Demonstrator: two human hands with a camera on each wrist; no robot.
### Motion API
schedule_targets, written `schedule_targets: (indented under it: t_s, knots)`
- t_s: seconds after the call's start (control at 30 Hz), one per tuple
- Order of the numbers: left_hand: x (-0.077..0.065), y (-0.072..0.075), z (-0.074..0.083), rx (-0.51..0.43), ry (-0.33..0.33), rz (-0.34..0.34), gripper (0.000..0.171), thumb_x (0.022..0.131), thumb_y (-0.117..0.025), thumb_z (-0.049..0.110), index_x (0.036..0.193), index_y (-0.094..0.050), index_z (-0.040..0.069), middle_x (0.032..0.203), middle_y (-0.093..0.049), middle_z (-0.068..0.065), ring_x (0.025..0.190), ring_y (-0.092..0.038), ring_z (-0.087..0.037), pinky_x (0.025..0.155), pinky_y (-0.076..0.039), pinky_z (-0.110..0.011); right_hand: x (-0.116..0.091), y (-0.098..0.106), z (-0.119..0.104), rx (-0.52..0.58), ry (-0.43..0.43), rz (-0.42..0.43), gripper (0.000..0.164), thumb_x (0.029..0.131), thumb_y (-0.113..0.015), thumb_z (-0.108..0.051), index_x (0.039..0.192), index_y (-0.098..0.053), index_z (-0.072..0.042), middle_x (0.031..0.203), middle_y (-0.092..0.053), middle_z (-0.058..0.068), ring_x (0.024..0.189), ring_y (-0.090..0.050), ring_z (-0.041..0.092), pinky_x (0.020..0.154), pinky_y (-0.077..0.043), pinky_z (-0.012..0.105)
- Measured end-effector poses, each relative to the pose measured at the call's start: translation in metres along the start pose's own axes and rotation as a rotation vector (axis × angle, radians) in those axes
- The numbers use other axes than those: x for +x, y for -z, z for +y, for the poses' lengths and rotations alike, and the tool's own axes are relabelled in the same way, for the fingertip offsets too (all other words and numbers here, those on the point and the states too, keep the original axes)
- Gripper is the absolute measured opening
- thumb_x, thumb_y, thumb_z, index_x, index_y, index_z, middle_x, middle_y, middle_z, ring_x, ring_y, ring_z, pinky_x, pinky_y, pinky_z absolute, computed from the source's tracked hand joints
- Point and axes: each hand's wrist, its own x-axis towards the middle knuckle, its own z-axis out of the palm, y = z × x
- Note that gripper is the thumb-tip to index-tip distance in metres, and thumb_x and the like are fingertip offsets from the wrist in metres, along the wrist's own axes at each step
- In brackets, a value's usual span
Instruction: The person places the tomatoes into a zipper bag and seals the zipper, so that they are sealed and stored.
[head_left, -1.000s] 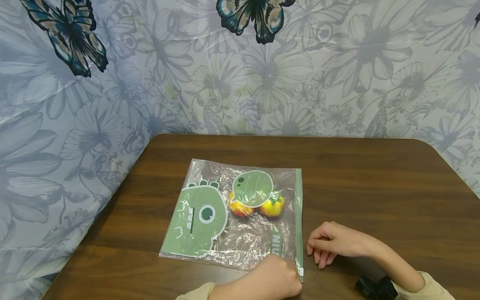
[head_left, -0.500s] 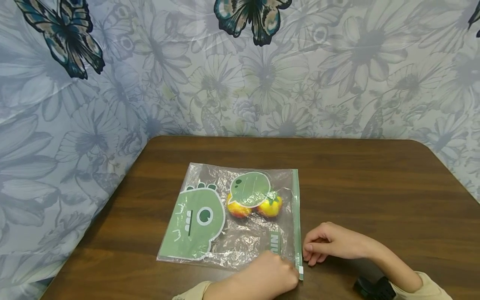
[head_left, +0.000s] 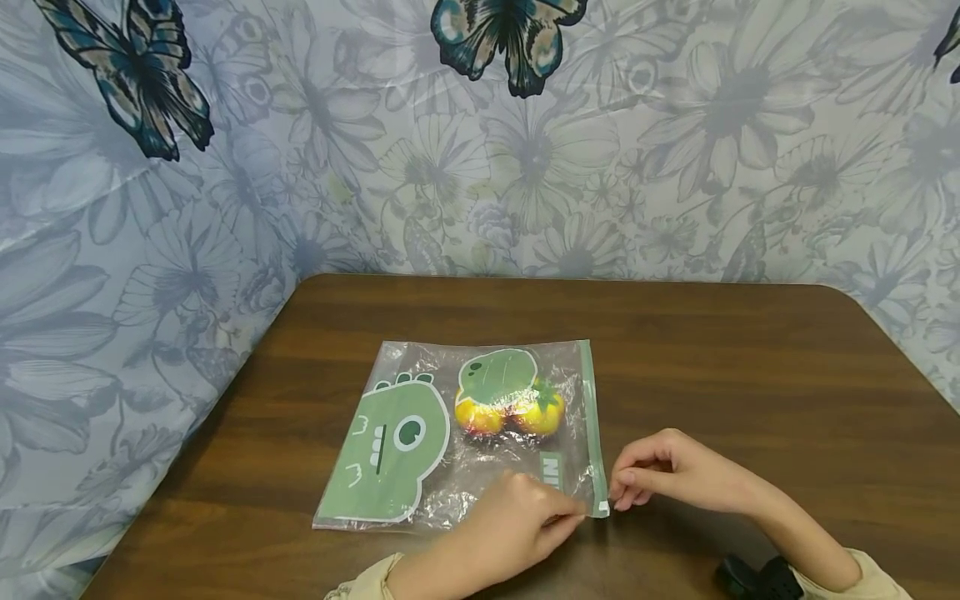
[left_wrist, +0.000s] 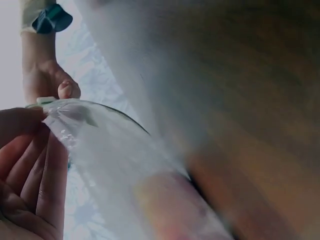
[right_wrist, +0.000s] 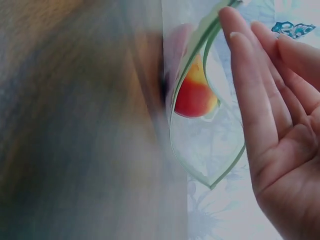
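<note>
A clear zip bag [head_left: 495, 475] with green dinosaur prints lies on the table, its green zip strip [head_left: 592, 417] to the right. Two yellow-and-red fruits [head_left: 542, 414] with green leafy tops show inside. My left hand [head_left: 510, 521] pinches the bag's near edge by the right corner; in the left wrist view its thumb and fingers hold the film. At that corner sits a white slider [head_left: 603, 507], with the fingertips of my right hand [head_left: 686, 475] right at it. In the right wrist view, the right fingers are nearly straight, and the bag mouth [right_wrist: 210, 185] gapes.
The brown wooden table [head_left: 750, 358] extends behind and to the right of the bag. A floral wall covering with butterflies [head_left: 517, 42] stands behind it. A black device [head_left: 757, 577] is strapped at the right wrist.
My left hand has shifted away from me, bringing the bag's near right corner with it, and its thumb now shows. The right fingertips have come closer to the slider.
</note>
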Motion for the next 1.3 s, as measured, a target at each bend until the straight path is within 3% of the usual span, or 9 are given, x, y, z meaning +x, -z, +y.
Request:
schedule_targets:
  t_s: [0.13,0.33,0.5,0.67,0.8,0.97,1.1,1.3]
  knots:
    - [0.001,-0.001,-0.005,-0.176,0.073,0.069,0.006,0.08,-0.073,0.007,0.081,-0.076,0.012,0.077,-0.069,0.007,0.067,-0.056,0.01,0.061,-0.041,-0.004,0.001,0.002,-0.003,0.017,0.025,0.023,0.029,0.093,-0.041,0.015,0.104,-0.064,0.001,0.093,-0.067,0.015,0.08,-0.066,0.031,0.064,-0.054,0.043]
    - [0.003,0.001,-0.008,-0.403,0.232,0.091,0.007,0.084,-0.07,0.009,0.088,-0.076,0.006,0.083,-0.07,0.002,0.072,-0.055,0.011,0.063,-0.045,-0.008,0.001,0.004,-0.004,0.059,0.041,0.087,0.03,0.093,-0.04,0.016,0.107,-0.064,0.005,0.097,-0.066,0.02,0.083,-0.065,0.032,0.066,-0.053,0.045]
    - [0.007,0.003,-0.012,-0.508,0.313,0.143,0.008,0.085,-0.069,0.009,0.089,-0.076,0.004,0.085,-0.07,0.002,0.077,-0.057,0.008,0.065,-0.048,-0.012,0.004,0.005,-0.009,-0.062,0.055,0.23,0.029,0.09,-0.048,0.015,0.109,-0.065,0.003,0.097,-0.064,0.018,0.08,-0.063,0.023,0.063,-0.053,0.035]
    - [0.008,0.005,-0.014,-0.624,0.365,0.207,0.009,0.086,-0.068,0.007,0.089,-0.075,0.003,0.085,-0.071,-0.002,0.076,-0.061,0.001,0.065,-0.051,-0.019,0.016,0.002,-0.008,-0.215,0.095,0.332,0.033,0.083,-0.059,0.014,0.112,-0.066,-0.001,0.109,-0.06,0.013,0.105,-0.051,0.022,0.085,-0.045,0.029]
    - [0.01,0.007,-0.015,-0.744,0.42,0.255,0.012,0.087,-0.067,0.008,0.091,-0.074,-0.001,0.086,-0.07,-0.006,0.074,-0.064,-0.005,0.064,-0.053,-0.025,0.028,-0.003,-0.007,-0.211,0.075,0.358,0.033,0.083,-0.063,0.009,0.111,-0.068,-0.007,0.112,-0.06,0.013,0.113,-0.047,0.023,0.093,-0.04,0.03]
    - [0.01,0.006,-0.016,-0.806,0.434,0.308,0.014,0.088,-0.065,0.008,0.092,-0.072,-0.004,0.086,-0.07,-0.009,0.073,-0.066,-0.012,0.063,-0.054,-0.028,0.04,-0.011,-0.002,-0.16,0.07,0.419,0.025,0.084,-0.062,0.008,0.103,-0.07,-0.006,0.099,-0.066,0.008,0.096,-0.057,0.021,0.083,-0.046,0.034]
    - [0.01,0.005,-0.017,-0.814,0.443,0.316,0.013,0.088,-0.066,0.007,0.091,-0.072,-0.004,0.085,-0.07,-0.01,0.074,-0.066,-0.012,0.064,-0.054,-0.029,0.045,-0.015,0.001,-0.117,0.093,0.452,0.021,0.084,-0.061,0.011,0.096,-0.07,-0.004,0.091,-0.066,0.007,0.084,-0.059,0.017,0.073,-0.05,0.03]
    - [0.013,0.006,-0.02,-0.853,0.495,0.328,0.014,0.084,-0.071,0.009,0.093,-0.071,-0.001,0.086,-0.07,-0.01,0.074,-0.067,-0.014,0.065,-0.055,-0.031,0.05,-0.017,0.002,-0.125,0.145,0.459,0.023,0.082,-0.061,0.014,0.095,-0.069,-0.003,0.088,-0.066,0.007,0.079,-0.059,0.013,0.068,-0.05,0.027]
